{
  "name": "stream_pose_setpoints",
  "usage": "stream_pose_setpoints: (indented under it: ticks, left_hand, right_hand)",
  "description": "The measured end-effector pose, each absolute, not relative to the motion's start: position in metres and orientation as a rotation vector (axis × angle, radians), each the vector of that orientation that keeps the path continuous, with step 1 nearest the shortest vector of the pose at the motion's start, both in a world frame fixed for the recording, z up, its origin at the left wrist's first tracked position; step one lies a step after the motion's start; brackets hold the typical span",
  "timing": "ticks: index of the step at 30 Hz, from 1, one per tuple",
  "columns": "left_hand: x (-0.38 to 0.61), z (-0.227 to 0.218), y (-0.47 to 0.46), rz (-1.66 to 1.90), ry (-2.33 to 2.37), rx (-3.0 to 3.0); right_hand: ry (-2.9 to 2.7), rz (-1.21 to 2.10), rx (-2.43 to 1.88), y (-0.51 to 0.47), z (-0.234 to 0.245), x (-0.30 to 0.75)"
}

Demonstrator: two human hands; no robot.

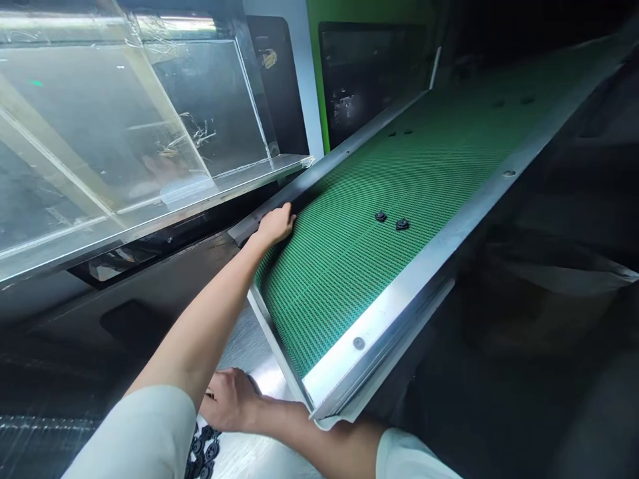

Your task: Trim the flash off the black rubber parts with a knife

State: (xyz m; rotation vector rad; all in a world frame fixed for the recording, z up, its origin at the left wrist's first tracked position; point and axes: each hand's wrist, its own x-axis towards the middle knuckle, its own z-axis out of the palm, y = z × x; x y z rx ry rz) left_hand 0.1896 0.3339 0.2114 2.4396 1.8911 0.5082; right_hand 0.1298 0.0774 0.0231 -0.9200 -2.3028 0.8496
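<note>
My left hand [276,225] reaches to the near left corner of the green conveyor belt [339,246], beside its metal side rail [319,174]. Its fingers are curled together, and whatever they may grip is hidden. Lower down, my right hand [230,400] is curled over a shiny metal surface [249,452] below the belt's end. A bit of something dark shows at its edge, too little to name. Several small round black parts [202,452] lie in a cluster just below this hand. On the belt sit two black parts, one on the left [381,217] and one on the right [402,225].
More small dark parts [399,133] lie farther up the belt. A bright metal rail [394,306] edges its right side. At left stands a clear-panelled machine guard [150,133] with a metal ledge. A green and white machine housing [367,13] rises behind. The right side is dark.
</note>
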Motion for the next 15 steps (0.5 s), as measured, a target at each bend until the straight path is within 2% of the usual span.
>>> stream_pose_setpoints:
  ticks: [7,15]
  left_hand:
    - [0.187,0.220,0.335,0.892,1.691,2.044]
    - [0.212,0.237,0.305,1.091,1.095,1.469]
  right_hand:
    - [-2.299,0.809,-0.890,0.077,0.018,0.130]
    - [-2.322,0.826,-0.901,0.077,0.017,0.128]
